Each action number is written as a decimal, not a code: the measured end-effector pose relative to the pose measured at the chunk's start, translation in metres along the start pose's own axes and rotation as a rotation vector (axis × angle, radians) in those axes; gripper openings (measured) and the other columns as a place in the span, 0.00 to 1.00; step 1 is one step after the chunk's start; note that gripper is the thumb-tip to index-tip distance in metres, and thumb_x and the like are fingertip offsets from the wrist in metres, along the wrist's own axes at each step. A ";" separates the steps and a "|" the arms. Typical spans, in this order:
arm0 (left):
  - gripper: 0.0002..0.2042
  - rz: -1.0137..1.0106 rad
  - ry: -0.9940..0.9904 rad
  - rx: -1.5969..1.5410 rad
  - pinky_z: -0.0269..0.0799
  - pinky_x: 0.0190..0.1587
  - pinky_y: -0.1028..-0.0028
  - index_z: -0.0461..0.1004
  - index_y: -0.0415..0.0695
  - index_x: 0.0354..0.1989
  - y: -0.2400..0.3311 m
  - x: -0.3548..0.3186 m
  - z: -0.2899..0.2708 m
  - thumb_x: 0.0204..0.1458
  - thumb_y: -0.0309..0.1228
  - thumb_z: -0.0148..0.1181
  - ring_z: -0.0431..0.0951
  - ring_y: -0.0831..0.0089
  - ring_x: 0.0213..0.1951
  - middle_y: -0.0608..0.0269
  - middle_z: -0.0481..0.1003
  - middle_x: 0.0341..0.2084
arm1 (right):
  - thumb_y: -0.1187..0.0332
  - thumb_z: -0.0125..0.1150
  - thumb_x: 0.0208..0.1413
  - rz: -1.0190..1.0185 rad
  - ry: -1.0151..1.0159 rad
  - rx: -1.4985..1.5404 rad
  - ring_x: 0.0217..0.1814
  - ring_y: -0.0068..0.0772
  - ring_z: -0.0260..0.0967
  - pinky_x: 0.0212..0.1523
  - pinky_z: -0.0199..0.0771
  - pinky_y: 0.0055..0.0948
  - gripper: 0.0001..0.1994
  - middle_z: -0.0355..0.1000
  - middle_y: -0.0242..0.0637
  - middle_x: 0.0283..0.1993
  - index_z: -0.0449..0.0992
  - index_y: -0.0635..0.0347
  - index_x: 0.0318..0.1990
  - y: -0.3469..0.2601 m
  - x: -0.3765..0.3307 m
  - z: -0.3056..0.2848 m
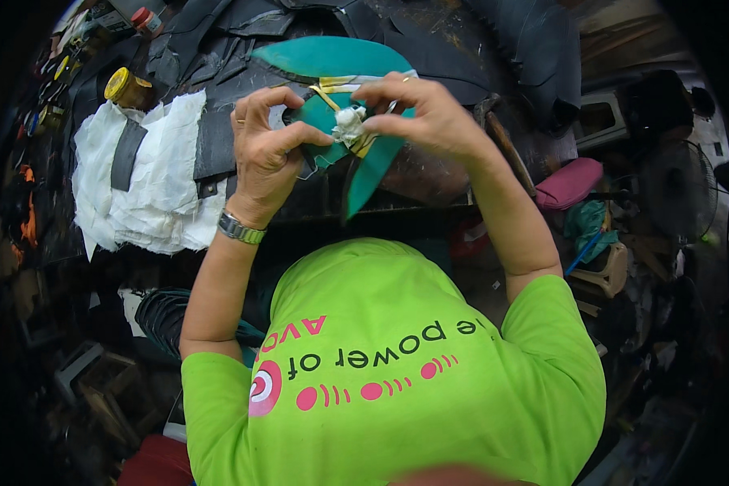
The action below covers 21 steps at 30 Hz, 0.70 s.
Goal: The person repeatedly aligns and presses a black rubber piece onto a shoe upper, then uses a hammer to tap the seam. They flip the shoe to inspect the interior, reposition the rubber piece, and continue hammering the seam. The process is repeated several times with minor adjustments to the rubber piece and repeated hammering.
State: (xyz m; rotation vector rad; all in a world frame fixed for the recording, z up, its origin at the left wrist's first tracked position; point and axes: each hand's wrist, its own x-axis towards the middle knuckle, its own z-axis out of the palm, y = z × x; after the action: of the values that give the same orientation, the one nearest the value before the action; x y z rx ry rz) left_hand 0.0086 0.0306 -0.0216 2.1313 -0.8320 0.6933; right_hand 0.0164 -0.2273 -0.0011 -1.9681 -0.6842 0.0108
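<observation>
Above the bench (429, 174), both hands pinch a teal leaf piece (340, 61).
L hand (263, 146) & R hand (429, 117) clamped at its white wad (349, 125); looks light, floppy, best held near centre.

A small round tin (126, 86) with a yellow lid lies tilted at the upper left of the cluttered bench (429, 174), just beside the white cloth (150, 174). A red-capped container (146, 19) stands near the bench's far-left corner. Labels are too blurred to tell.
</observation>
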 end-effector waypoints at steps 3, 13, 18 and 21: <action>0.14 -0.069 0.064 -0.008 0.60 0.54 0.65 0.86 0.59 0.28 0.005 -0.010 0.005 0.33 0.22 0.71 0.70 0.66 0.51 0.70 0.72 0.43 | 0.70 0.72 0.55 0.143 0.011 0.100 0.38 0.20 0.71 0.41 0.72 0.24 0.16 0.74 0.31 0.35 0.79 0.65 0.50 -0.005 0.000 0.030; 0.17 -0.094 -0.029 0.086 0.62 0.55 0.64 0.86 0.54 0.29 0.003 -0.037 0.008 0.32 0.16 0.65 0.71 0.63 0.50 0.66 0.72 0.42 | 0.73 0.64 0.59 0.265 0.286 0.905 0.33 0.23 0.72 0.40 0.77 0.28 0.11 0.77 0.35 0.37 0.76 0.64 0.48 -0.001 -0.011 -0.030; 0.17 -0.099 -0.042 0.072 0.62 0.55 0.64 0.86 0.54 0.29 0.003 -0.044 0.011 0.32 0.16 0.65 0.71 0.64 0.50 0.66 0.73 0.42 | 0.74 0.63 0.59 -0.164 0.257 1.329 0.45 0.34 0.75 0.55 0.75 0.42 0.11 0.77 0.44 0.40 0.75 0.67 0.48 -0.044 -0.040 -0.106; 0.17 -0.100 -0.026 0.071 0.61 0.55 0.65 0.86 0.55 0.29 0.004 -0.044 0.010 0.31 0.16 0.65 0.72 0.65 0.50 0.67 0.74 0.41 | 0.73 0.51 0.63 -0.749 -0.225 1.348 0.47 0.44 0.76 0.55 0.76 0.46 0.14 0.76 0.53 0.43 0.73 0.72 0.53 -0.111 -0.069 -0.141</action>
State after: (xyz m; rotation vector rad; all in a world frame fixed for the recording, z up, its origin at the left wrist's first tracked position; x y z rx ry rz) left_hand -0.0202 0.0355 -0.0563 2.2331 -0.7193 0.6530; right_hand -0.0510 -0.3383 0.1408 -0.3765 -1.1162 0.1869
